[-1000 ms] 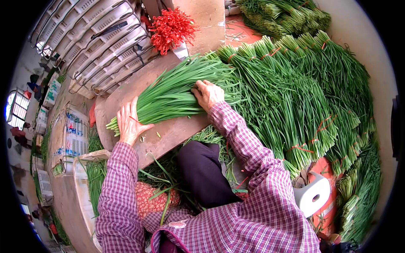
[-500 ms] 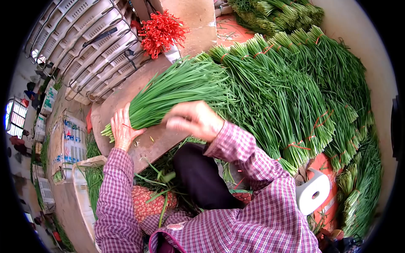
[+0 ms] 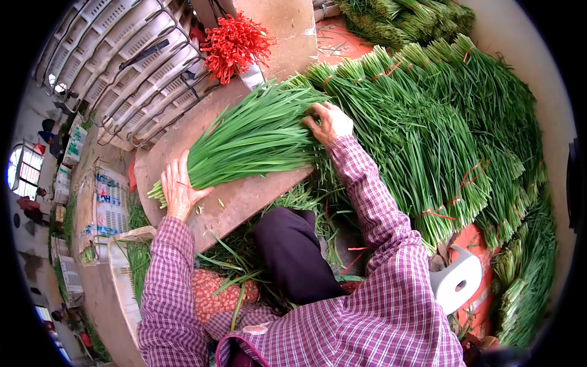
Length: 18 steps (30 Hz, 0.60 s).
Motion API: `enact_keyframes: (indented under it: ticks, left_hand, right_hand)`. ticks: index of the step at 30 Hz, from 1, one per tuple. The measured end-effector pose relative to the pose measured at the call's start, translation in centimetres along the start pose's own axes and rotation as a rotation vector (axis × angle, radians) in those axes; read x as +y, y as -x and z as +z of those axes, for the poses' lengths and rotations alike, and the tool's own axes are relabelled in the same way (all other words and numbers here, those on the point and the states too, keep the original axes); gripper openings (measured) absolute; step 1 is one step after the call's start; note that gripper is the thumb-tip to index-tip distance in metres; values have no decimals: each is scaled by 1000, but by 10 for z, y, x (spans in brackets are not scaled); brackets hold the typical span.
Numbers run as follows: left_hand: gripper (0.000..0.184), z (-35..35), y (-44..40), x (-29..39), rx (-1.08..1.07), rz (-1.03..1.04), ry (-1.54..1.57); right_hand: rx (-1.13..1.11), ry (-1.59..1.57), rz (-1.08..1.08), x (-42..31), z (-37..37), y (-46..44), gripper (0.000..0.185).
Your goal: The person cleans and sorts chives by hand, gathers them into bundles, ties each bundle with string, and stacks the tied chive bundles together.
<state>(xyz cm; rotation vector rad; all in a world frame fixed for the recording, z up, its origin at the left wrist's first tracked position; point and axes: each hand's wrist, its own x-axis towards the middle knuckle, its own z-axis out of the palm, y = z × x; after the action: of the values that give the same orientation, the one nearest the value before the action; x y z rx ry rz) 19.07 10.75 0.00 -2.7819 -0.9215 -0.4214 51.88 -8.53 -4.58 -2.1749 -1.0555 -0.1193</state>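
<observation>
A loose bunch of garlic chives (image 3: 251,134) lies across a brown board (image 3: 244,208), its pale cut ends at the left and its leaf tips at the right. My left hand (image 3: 178,188) rests flat over the stem end, fingers stretched along it and thumb spread out on the board side. A thin red strand shows across that hand. At the leaf tips, my right hand (image 3: 331,122) has its fingers and thumb bent around some of the green ends. Beyond it, tied chive bundles (image 3: 409,134) lie in a thick heap.
A cluster of red ties (image 3: 237,46) hangs at the board's far end. White plastic crates (image 3: 122,61) stand at the upper left. A white stool-like object (image 3: 455,281) is by my right side. Loose chive leaves (image 3: 306,202) lie below the board near my knee.
My right hand has moved from above the middle of the bunch away and rightward to its leaf tips, now bent around them. The left hand has stayed on the stem end.
</observation>
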Motion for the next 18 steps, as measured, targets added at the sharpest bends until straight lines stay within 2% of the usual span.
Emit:
enact_keyframes:
  ticks: [2,8,11,14,15,16,18]
  left_hand:
    - [114,0,0,1,-17,-14,-3]
    - [113,0,0,1,-8,-8,-1]
    - [113,0,0,2,-3,-1,-9]
    - [112,1,1,0,14,9,-2]
    - [112,1,0,0,16,9,-1]
    - [112,1,0,0,12,4,-5]
    - [112,1,1,2,4,-4,-9]
  right_hand:
    - [-62,-35,-15,-6,-4,-1,24]
    - [-4,-113,-15,-7,5,-1,21]
    - [67,-474,187,-12,2,6,21]
    - [357,-988,287,1,7,3,20]
    - [315,-982,140,-7,-6,10,19]
    - [98,-1061,61,-18,-17,18,25]
    - [-407,-905,-145,-39,-34,33,24]
